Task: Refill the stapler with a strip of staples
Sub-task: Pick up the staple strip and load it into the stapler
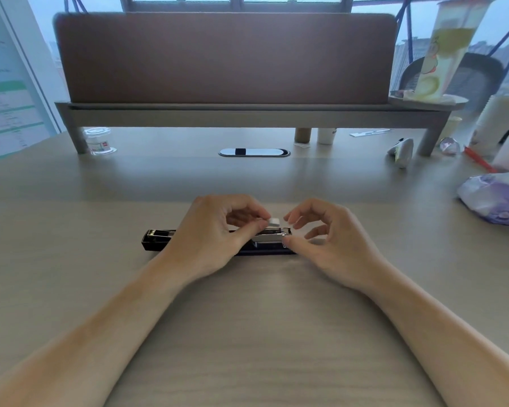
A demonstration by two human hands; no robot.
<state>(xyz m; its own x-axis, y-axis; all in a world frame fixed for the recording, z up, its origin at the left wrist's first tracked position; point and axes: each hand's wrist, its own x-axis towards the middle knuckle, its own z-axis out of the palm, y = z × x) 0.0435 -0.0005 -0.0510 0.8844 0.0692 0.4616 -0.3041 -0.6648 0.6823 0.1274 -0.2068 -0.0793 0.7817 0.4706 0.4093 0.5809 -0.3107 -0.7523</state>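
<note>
Black stapler (218, 243) lying opened flat on desk (247, 318), metal magazine exposed at right end. Left hand (215, 230) pinching short staple strip (274, 221) just above magazine. Right hand (323, 236) holding nothing, fingers loosely curled, thumb tip touching magazine end. Risks: strip misaligned with channel (tilted, likely to jam), or breaking under pinch. Count: one stapler, one strip, two hands.

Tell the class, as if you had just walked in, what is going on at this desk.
A person is refilling a black stapler lying opened out on the desk. The left hand pinches a small strip of staples just above the metal magazine. The right hand steadies the stapler's end with its thumb.
</note>
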